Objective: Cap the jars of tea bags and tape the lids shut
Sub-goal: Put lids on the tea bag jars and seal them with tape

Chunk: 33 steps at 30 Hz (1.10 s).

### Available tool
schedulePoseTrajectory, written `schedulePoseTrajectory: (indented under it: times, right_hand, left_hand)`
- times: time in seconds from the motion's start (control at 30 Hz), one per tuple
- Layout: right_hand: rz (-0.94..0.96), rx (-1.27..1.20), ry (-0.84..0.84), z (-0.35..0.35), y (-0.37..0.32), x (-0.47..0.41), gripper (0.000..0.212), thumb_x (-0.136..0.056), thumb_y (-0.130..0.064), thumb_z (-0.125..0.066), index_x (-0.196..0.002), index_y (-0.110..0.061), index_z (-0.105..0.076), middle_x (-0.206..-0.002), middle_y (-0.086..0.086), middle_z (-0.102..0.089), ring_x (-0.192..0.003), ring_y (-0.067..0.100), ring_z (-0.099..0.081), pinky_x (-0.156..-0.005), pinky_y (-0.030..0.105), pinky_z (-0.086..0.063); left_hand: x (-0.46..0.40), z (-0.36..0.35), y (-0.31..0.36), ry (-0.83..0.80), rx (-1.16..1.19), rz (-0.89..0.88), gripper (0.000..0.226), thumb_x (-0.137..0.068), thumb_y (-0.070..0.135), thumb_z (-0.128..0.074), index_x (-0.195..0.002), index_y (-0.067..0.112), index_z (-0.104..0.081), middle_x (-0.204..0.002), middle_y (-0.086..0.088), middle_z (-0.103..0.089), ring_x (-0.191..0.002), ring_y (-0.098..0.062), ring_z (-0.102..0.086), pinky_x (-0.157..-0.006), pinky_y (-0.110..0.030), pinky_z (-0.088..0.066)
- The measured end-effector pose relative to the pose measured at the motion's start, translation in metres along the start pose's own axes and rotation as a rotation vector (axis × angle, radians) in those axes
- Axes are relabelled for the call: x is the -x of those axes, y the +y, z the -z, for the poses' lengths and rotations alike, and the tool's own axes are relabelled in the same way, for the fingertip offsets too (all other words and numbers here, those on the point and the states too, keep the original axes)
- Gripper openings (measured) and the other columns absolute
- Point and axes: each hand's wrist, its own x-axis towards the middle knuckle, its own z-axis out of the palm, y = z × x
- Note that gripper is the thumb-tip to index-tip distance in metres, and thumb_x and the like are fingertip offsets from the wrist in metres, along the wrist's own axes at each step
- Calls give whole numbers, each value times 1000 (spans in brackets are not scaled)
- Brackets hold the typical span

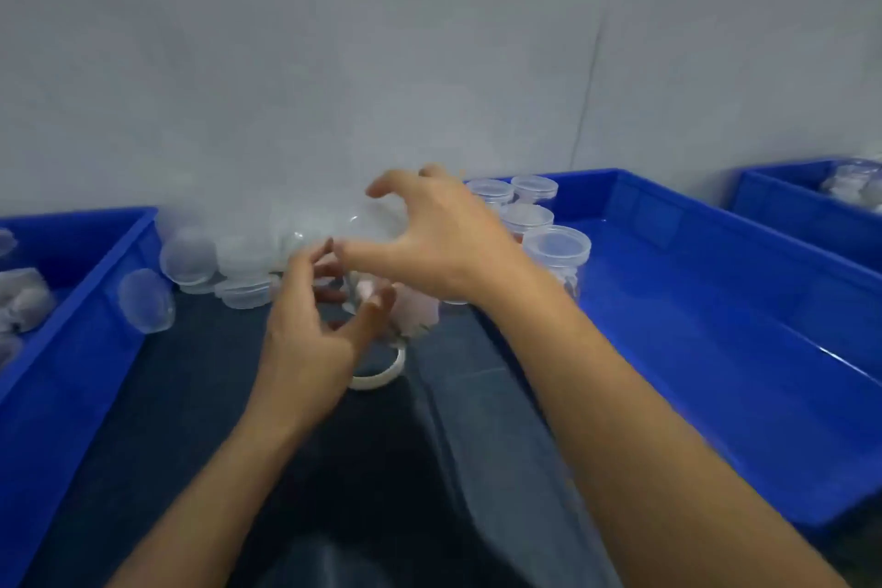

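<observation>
Jars and their lids sit across a dark cloth-covered table [191, 396] set against a pale wall [334, 38]. Largest item: a blue bin [716, 349] on the right, with four capped clear jars [556, 248] clustered in its far left corner. A second blue bin [71, 325] on the left holds pale bagged tea bundles [26, 296], blurred. A third blue bin [802, 205] shows at the far right edge with more pale bundles inside. Loose clear lids [224, 263] are heaped on the table against the wall; one lid [145, 301] leans against the left bin's side. Centre of the table: an open jar [382, 301] with pinkish contents, mostly hidden by hands. Right hand [444, 244] hovers over it, fingers curled round a clear lid [353, 224], motion-blurred. Left hand [310, 339] sits just beside the jar, fingers and thumb loosely spread, gripping nothing I can make out. A roll of tape [382, 372] lies flat on the cloth just under the left hand.
</observation>
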Motion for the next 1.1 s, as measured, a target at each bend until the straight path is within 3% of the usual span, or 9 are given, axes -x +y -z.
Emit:
schedulePoseTrajectory:
  times: [0.17, 0.33, 0.47, 0.53, 0.67, 0.77, 0.83, 0.93, 1.1]
  right_hand:
    - [-90, 176, 119, 73, 21, -3, 73, -71, -72, -66, -136, -40, -58, -119, -9, -46, -105, 17, -53, -85, 37, -43]
    - [-253, 298, 205, 128, 58, 14, 75, -71, -74, -65, -132, -31, -62, -121, -1, -47, -106, 24, -54, -83, 37, -39]
    - [-350, 345, 227, 142, 90, 28, 81, -64, -77, -59, -130, -30, -61, -115, -2, -43, -101, 25, -52, -83, 40, -41]
    - [-393, 316, 194, 138, 103, 33, 84, -57, -81, -56, -123, -29, -59, -115, -1, -44, -100, 28, -57, -83, 41, -45]
    - [-465, 193, 68, 114, 125, 45, 91, -46, -87, -59, -112, -26, -52, -110, 0, -46, -79, 23, -67, -64, 37, -50]
    - [-517, 178, -22, 91, 142, 51, 83, -48, -83, -62, -107, -25, -50, -108, -3, -44, -84, 20, -61, -61, 37, -45]
    - [-558, 162, -87, 79, 152, 54, 77, -52, -75, -62, -109, -24, -50, -113, 0, -44, -88, 21, -60, -64, 38, -47]
    - [-603, 100, -161, 71, 162, 54, 82, -58, -73, -64, -121, -22, -48, -119, 2, -42, -92, 21, -58, -71, 40, -53]
    - [-614, 196, -241, 70, 159, 47, 76, -82, -62, -65, -139, -16, -42, -143, 11, -36, -112, 34, -55, -81, 44, -47]
  left_hand:
    - [-33, -62, 50, -97, 115, 9, 57, -86, 39, -88, -134, 28, -59, -113, 11, -70, -94, -6, -73, -68, -17, -57]
    - [-44, -130, 84, -224, 190, 45, 59, -83, 34, -91, -134, 25, -64, -116, 3, -71, -99, -16, -74, -81, -35, -64]
    - [-39, -169, 87, -308, 166, 43, 54, -84, 38, -88, -132, 33, -64, -112, 17, -67, -90, 5, -69, -62, -8, -51]
    - [-36, -178, 79, -349, 112, 51, 50, -85, 38, -87, -129, 33, -64, -112, 15, -68, -90, 3, -69, -61, -13, -54]
    - [-30, -181, 61, -410, -119, 57, 41, -83, 35, -80, -121, 31, -64, -115, 10, -69, -98, -11, -70, -65, -25, -59]
    - [-25, -182, 48, -403, -404, -53, 23, -81, 40, -76, -93, 22, -68, -93, 7, -68, -95, -22, -62, -75, -39, -54]
    - [-23, -185, 42, -402, -452, -97, 23, -81, 39, -75, -85, 18, -67, -86, 5, -65, -96, -25, -57, -76, -38, -45]
    - [-22, -189, 37, -432, -475, -76, 51, -86, 37, -71, -133, 16, -67, -133, -3, -64, -128, -29, -46, -100, -36, -44]
    - [-19, -187, 34, -447, -413, -66, 56, -91, 31, -70, -144, 16, -59, -141, -3, -59, -137, -25, -39, -102, -31, -40]
